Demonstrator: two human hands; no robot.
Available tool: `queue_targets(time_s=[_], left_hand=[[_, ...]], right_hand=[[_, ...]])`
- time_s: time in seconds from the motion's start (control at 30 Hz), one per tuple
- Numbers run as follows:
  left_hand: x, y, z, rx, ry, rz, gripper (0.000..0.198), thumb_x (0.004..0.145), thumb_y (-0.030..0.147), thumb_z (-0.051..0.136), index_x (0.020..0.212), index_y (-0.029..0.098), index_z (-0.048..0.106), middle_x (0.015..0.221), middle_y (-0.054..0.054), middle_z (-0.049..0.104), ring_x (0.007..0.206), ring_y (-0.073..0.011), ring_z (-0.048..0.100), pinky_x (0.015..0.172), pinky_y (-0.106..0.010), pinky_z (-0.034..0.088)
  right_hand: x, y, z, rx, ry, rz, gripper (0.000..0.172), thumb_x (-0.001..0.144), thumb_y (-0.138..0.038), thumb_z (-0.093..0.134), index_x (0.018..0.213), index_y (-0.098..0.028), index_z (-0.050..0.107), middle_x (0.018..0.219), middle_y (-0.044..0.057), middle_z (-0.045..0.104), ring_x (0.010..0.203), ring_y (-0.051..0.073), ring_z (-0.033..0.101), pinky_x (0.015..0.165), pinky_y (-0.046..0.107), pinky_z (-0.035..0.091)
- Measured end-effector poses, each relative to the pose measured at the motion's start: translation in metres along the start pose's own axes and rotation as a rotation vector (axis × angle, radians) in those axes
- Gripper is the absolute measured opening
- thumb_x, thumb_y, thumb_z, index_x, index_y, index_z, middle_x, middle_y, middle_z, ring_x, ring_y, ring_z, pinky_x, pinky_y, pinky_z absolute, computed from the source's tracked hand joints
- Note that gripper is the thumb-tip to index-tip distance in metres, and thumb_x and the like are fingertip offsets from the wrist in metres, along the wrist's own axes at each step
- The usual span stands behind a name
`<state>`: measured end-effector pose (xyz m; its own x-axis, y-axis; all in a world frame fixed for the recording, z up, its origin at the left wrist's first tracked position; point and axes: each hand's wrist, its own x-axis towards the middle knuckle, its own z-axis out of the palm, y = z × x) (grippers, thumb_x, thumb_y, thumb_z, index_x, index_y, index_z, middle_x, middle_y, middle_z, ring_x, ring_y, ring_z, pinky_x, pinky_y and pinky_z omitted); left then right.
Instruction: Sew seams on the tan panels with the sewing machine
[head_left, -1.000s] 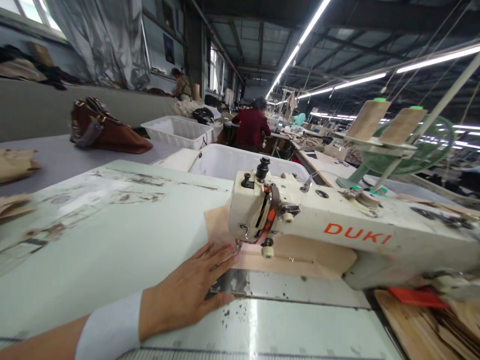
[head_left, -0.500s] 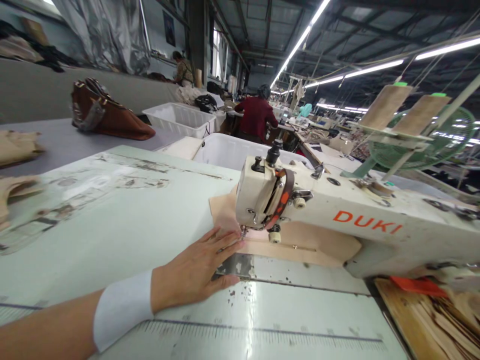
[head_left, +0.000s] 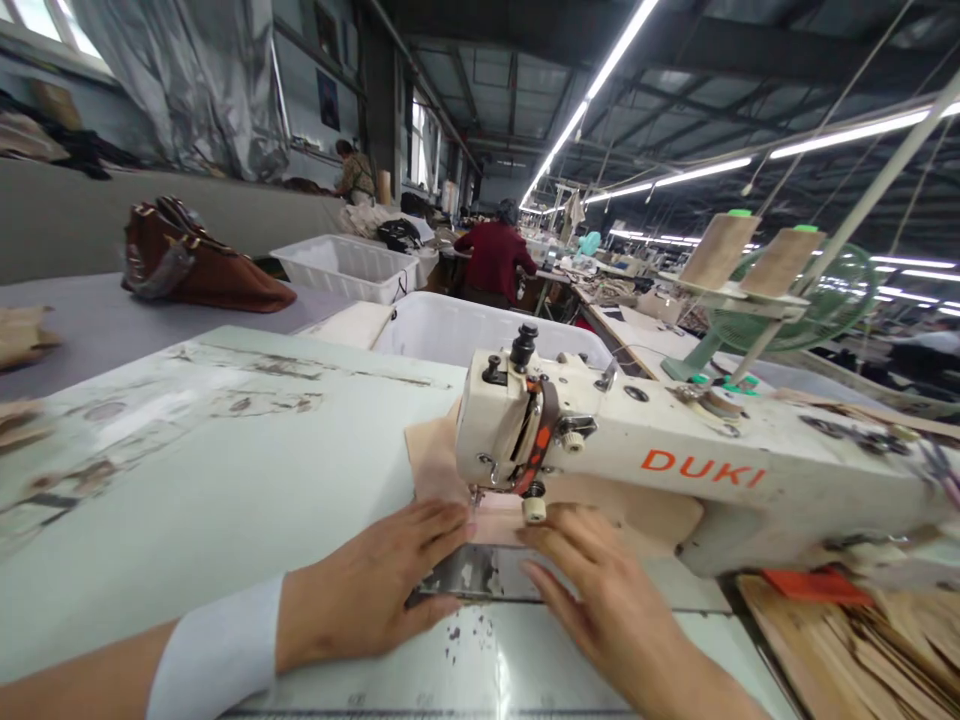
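Note:
A beige panel, leather or fabric (head_left: 433,455), lies flat under the head of a white sewing machine (head_left: 705,450) lettered DUKI. My left hand (head_left: 375,575) rests on the panel's near edge, just left of the needle, fingers stretched out and thumb apart. To the right of the needle, my right hand (head_left: 600,580) lies on the panel with its fingers extended and thumb spread. The presser foot (head_left: 475,494) is between the two hands. Part of the panel is hidden behind the machine head and under my fingers.
Brown pieces (head_left: 885,650) are stacked at the lower right beside a red item (head_left: 817,587). White bins (head_left: 487,318) stand behind the machine, and a brown handbag (head_left: 199,265) sits at the left. Thread cones (head_left: 720,250) stand on the right. A person in dark red (head_left: 495,260) works farther back.
My right hand has come into view and onto the panel, right of the needle. My left hand stays beside the needle on the panel. The camera view has shifted slightly.

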<state>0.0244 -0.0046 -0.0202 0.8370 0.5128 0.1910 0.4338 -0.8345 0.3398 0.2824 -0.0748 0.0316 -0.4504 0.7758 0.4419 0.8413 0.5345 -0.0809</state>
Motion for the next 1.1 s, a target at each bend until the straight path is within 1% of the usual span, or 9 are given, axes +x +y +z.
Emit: queue_targets(time_s=[0.07,0.17,0.27,0.4,0.53,0.6,0.83,1.03,1.1], left_hand=[[0.000,0.000,0.001,0.000,0.018,0.016,0.061,0.092,0.040,0.060,0.147,0.022,0.042,0.149,-0.010,0.046,0.136,-0.0311,0.043,0.115,-0.048,0.033],[-0.002,0.000,0.002,0.016,0.014,0.027,0.064,0.092,0.039,0.060,0.150,0.024,0.037,0.151,-0.009,0.043,0.137,-0.0309,0.041,0.116,-0.048,0.033],[-0.003,0.000,0.003,0.021,0.013,0.006,0.066,0.093,0.040,0.060,0.151,0.026,0.035,0.153,-0.007,0.039,0.138,-0.0314,0.040,0.115,-0.048,0.035],[-0.004,-0.002,0.003,0.012,0.018,-0.021,0.067,0.092,0.043,0.061,0.152,0.029,0.033,0.153,-0.006,0.039,0.137,-0.0324,0.041,0.113,-0.050,0.036],[-0.003,-0.006,0.006,0.034,-0.037,-0.041,0.069,0.093,0.046,0.058,0.154,0.029,0.029,0.156,-0.005,0.033,0.140,-0.0331,0.035,0.114,-0.053,0.033],[-0.002,-0.008,0.007,0.037,-0.054,-0.048,0.068,0.094,0.048,0.055,0.154,0.028,0.029,0.156,-0.006,0.032,0.141,-0.0333,0.033,0.114,-0.054,0.033],[0.003,-0.009,0.005,0.055,-0.053,-0.070,0.066,0.093,0.048,0.056,0.152,0.025,0.034,0.155,-0.008,0.034,0.141,-0.0346,0.033,0.112,-0.056,0.035],[0.003,-0.011,0.007,0.070,-0.068,-0.070,0.068,0.094,0.049,0.053,0.153,0.026,0.030,0.157,-0.008,0.029,0.143,-0.0345,0.030,0.113,-0.057,0.034],[0.005,-0.011,0.007,0.066,-0.084,-0.060,0.069,0.095,0.051,0.052,0.154,0.025,0.029,0.157,-0.008,0.030,0.142,-0.0350,0.030,0.113,-0.058,0.032]], right_hand=[[0.007,0.005,0.025,0.055,-0.060,0.024,0.022,0.097,-0.022,0.053,0.114,-0.021,0.066,0.103,0.009,0.068,0.098,0.022,0.063,0.085,0.033,0.054],[0.016,0.016,0.058,0.114,-0.101,0.051,0.024,0.097,-0.019,0.049,0.115,-0.019,0.066,0.107,0.009,0.068,0.101,0.022,0.063,0.089,0.035,0.052],[0.018,0.020,0.071,0.125,-0.072,0.047,0.024,0.098,-0.019,0.045,0.110,-0.019,0.066,0.105,0.008,0.070,0.099,0.023,0.064,0.088,0.035,0.052],[0.015,0.020,0.072,0.101,-0.051,0.029,0.023,0.097,-0.018,0.045,0.107,-0.019,0.066,0.104,0.009,0.070,0.097,0.024,0.064,0.087,0.037,0.052],[0.016,0.022,0.073,0.078,-0.017,0.018,0.022,0.095,-0.017,0.046,0.092,-0.018,0.067,0.100,0.010,0.070,0.093,0.024,0.064,0.083,0.038,0.053],[0.017,0.023,0.073,0.082,-0.013,0.025,0.021,0.095,-0.017,0.046,0.088,-0.018,0.066,0.097,0.010,0.070,0.092,0.023,0.064,0.083,0.036,0.053],[0.018,0.027,0.074,0.112,0.034,0.006,0.020,0.095,-0.016,0.047,0.090,-0.019,0.067,0.094,0.008,0.069,0.088,0.021,0.063,0.078,0.032,0.050],[0.019,0.031,0.077,0.121,0.052,-0.010,0.024,0.096,-0.020,0.046,0.087,-0.020,0.069,0.095,0.008,0.070,0.087,0.020,0.062,0.077,0.031,0.049],[0.019,0.031,0.076,0.129,0.062,-0.017,0.023,0.096,-0.019,0.047,0.093,-0.021,0.069,0.096,0.008,0.070,0.087,0.021,0.062,0.078,0.031,0.049]])
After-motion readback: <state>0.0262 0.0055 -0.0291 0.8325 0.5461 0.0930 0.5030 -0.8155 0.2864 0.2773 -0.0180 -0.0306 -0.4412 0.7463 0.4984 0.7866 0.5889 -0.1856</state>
